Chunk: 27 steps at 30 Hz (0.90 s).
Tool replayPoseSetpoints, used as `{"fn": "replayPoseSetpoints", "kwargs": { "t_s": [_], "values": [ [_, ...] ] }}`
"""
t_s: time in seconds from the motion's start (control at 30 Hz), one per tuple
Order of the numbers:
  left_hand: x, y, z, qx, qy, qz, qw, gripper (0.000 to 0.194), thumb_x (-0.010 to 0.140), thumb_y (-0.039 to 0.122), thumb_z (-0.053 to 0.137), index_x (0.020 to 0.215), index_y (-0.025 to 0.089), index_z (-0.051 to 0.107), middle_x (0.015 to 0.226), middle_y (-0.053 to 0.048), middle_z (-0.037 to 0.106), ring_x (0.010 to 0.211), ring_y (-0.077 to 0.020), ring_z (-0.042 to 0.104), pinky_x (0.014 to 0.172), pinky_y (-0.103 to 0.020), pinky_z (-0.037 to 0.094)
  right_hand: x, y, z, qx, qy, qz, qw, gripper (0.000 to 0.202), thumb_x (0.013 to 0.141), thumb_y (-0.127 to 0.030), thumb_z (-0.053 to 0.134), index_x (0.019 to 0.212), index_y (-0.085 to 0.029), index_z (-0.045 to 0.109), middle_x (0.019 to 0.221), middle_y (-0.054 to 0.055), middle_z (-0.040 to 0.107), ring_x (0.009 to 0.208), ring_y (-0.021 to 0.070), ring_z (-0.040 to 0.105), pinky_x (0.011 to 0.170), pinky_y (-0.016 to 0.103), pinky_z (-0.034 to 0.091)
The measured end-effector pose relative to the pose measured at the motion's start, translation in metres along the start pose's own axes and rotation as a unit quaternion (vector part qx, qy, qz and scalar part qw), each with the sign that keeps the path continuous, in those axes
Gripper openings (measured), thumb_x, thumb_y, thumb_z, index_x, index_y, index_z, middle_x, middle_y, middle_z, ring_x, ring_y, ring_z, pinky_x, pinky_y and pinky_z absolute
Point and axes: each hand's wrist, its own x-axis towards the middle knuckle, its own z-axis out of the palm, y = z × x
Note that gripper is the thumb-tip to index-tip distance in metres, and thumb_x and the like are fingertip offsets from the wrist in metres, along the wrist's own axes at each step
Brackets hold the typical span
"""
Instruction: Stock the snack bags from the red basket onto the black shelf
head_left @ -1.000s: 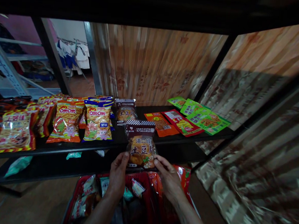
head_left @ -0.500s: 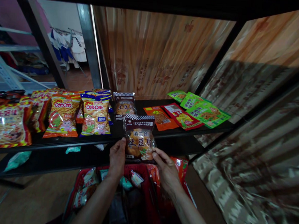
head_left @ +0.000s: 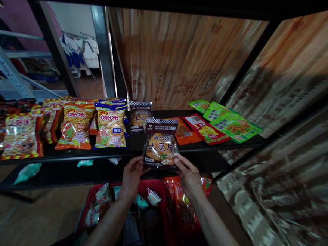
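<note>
Bearing “土豆片”: brown packet (head_left: 160, 142)

My left hand (head_left: 131, 176): grips the lower left corner of a brown snack bag (head_left: 160, 143).
My right hand (head_left: 188, 176): pinches its lower right edge.
Black shelf (head_left: 134, 145): matching bag (head_left: 138, 117) behind mine, colourful bags (head_left: 75, 128) to the left, green packets (head_left: 233, 126) lying at the far right.
Red basket (head_left: 162, 190): near, below my hands, with packets (head_left: 102, 194) inside.

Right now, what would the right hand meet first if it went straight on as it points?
The brown snack packet, whose lower right edge the right hand grips. Beyond it, the similar packet on the black shelf may be in line, though depth is unclear.
</note>
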Motion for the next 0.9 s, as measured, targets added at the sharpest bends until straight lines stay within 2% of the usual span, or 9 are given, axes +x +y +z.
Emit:
{"fn": "replayPoseSetpoints", "kwargs": {
  "t_s": [0.13,0.23,0.33,0.43,0.57,0.7,0.77,0.9],
  "values": [
    [0.016,0.009,0.008,0.0,0.019,0.057,0.998,0.029,0.064,0.034,0.07,0.083,0.013,0.063,0.083,-0.003,0.066,0.074,-0.0147,0.063,0.076,-0.037,0.054,0.02,-0.01,0.02,-0.009,-0.019,-0.032,0.999,0.033,0.046,-0.031,0.083,0.076,-0.022,0.074,0.076,0.001,0.073,0.068,0.0156,0.063,0.066,0.031,0.049],
    [0.034,0.02,0.016,0.011,0.036,0.117,0.992,0.031,0.069,0.027,0.064,0.096,0.014,0.059,0.083,-0.002,0.065,0.075,-0.0137,0.062,0.077,-0.035,0.054,0.039,-0.016,0.041,-0.011,-0.032,-0.059,0.998,0.032,0.046,-0.032,0.082,0.075,-0.021,0.074,0.076,0.001,0.072,0.068,0.0158,0.063,0.065,0.03,0.049],
    [0.051,0.028,0.019,0.079,0.065,0.171,0.98,0.041,0.072,0.02,0.058,0.112,0.014,0.052,0.094,-0.006,0.064,0.076,-0.0137,0.063,0.078,-0.035,0.054,0.057,-0.016,0.062,-0.024,-0.048,-0.076,0.996,0.031,0.047,-0.033,0.081,0.075,-0.021,0.073,0.075,0.0,0.072,0.072,0.0167,0.063,0.07,0.031,0.049],
    [0.063,0.032,0.017,0.218,0.082,0.242,0.942,0.038,0.074,0.015,0.052,0.113,0.016,0.055,0.108,-0.01,0.062,0.087,-0.0169,0.063,0.084,-0.036,0.051,0.074,-0.011,0.077,-0.038,-0.072,-0.08,0.993,0.032,0.051,-0.034,0.078,0.08,-0.021,0.073,0.081,0.001,0.073,0.081,0.0188,0.064,0.077,0.033,0.049],
    [0.072,0.026,0.015,0.386,0.108,0.325,0.857,0.033,0.078,0.012,0.045,0.106,0.014,0.061,0.115,-0.013,0.06,0.114,-0.0235,0.053,0.101,-0.041,0.041,0.091,-0.005,0.089,-0.07,-0.084,-0.091,0.99,0.03,0.054,-0.034,0.075,0.081,-0.02,0.073,0.089,0.002,0.073,0.09,0.0206,0.064,0.082,0.034,0.048],
    [0.079,0.015,0.016,0.448,0.111,0.323,0.826,0.04,0.081,0.012,0.041,0.118,0.008,0.055,0.13,-0.02,0.05,0.124,-0.0266,0.045,0.105,-0.043,0.035,0.105,0.001,0.097,-0.096,-0.093,-0.111,0.985,0.026,0.056,-0.032,0.073,0.079,-0.02,0.073,0.091,0.002,0.072,0.091,0.0201,0.063,0.087,0.033,0.046],
    [0.082,0.012,0.018,0.461,0.111,0.315,0.822,0.044,0.081,0.012,0.041,0.122,0.006,0.052,0.136,-0.022,0.044,0.127,-0.0284,0.041,0.106,-0.044,0.034,0.112,0.005,0.101,-0.105,-0.099,-0.121,0.982,0.025,0.057,-0.031,0.071,0.079,-0.02,0.073,0.09,0.002,0.072,0.091,0.0196,0.063,0.088,0.033,0.046],
    [0.085,0.008,0.022,0.459,0.11,0.305,0.827,0.047,0.079,0.011,0.043,0.126,0.008,0.049,0.141,-0.021,0.039,0.132,-0.0292,0.036,0.107,-0.044,0.033,0.125,0.015,0.104,-0.136,-0.094,-0.134,0.977,0.024,0.059,-0.03,0.069,0.08,-0.02,0.073,0.09,0.002,0.072,0.091,0.02,0.063,0.087,0.034,0.046]
  ]
}}
